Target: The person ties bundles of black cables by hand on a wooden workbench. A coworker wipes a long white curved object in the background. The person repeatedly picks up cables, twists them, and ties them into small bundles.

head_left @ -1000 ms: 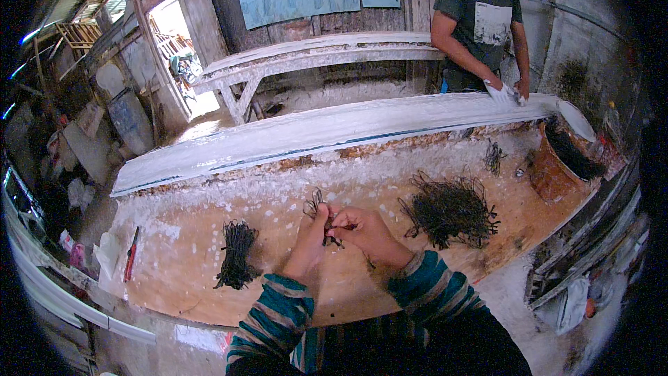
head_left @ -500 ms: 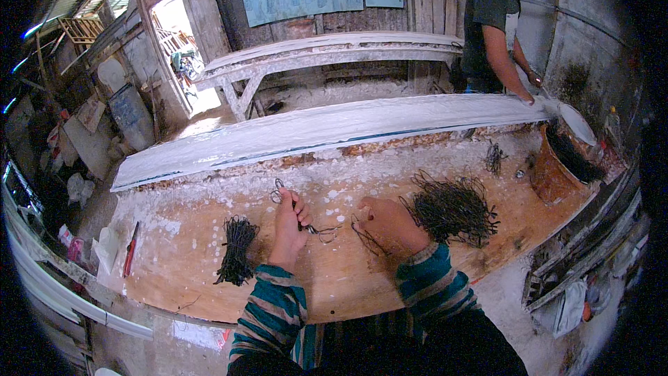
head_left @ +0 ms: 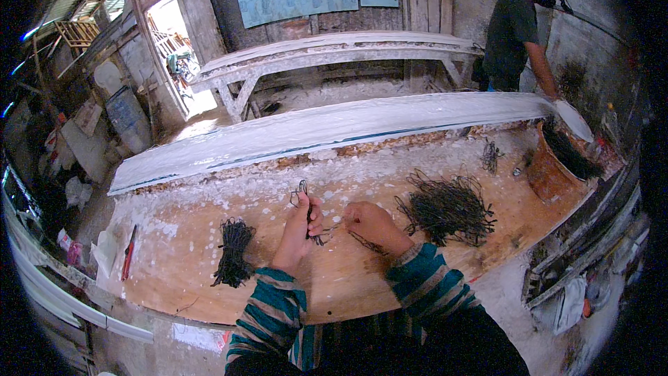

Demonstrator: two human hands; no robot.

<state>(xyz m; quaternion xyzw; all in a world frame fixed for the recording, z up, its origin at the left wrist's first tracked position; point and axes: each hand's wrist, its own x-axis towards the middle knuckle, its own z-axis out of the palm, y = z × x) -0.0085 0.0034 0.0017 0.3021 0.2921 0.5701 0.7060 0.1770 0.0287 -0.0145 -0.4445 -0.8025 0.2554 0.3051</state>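
Observation:
My left hand (head_left: pixel 298 231) is closed around a few thin black cord loops (head_left: pixel 302 192), whose ends stick out above and below the fist. Just right of it, my right hand (head_left: pixel 378 224) pinches a single black cord loop (head_left: pixel 364 242) that trails beneath the fingers. A small gap parts the two hands, crossed by thin strands near the fingertips. Left of my left hand lies a tight bundle of black cord loops (head_left: pixel 234 253). To the right of my right hand spreads a loose, tangled heap of the same loops (head_left: pixel 451 209).
The hands are over a paint-spotted wooden board (head_left: pixel 334 285). A red utility knife (head_left: pixel 129 253) lies at its left. At the right are a small cord clump (head_left: pixel 491 157) and a tipped brown bucket (head_left: pixel 548 179) of black strands. Behind runs a long white slab (head_left: pixel 334 124); a co-worker (head_left: pixel 516 35) stands beyond.
My hands have come closer together, the right moving left and the left moving slightly right with the cord loops. The co-worker has shifted right and reaches down by the slab's end.

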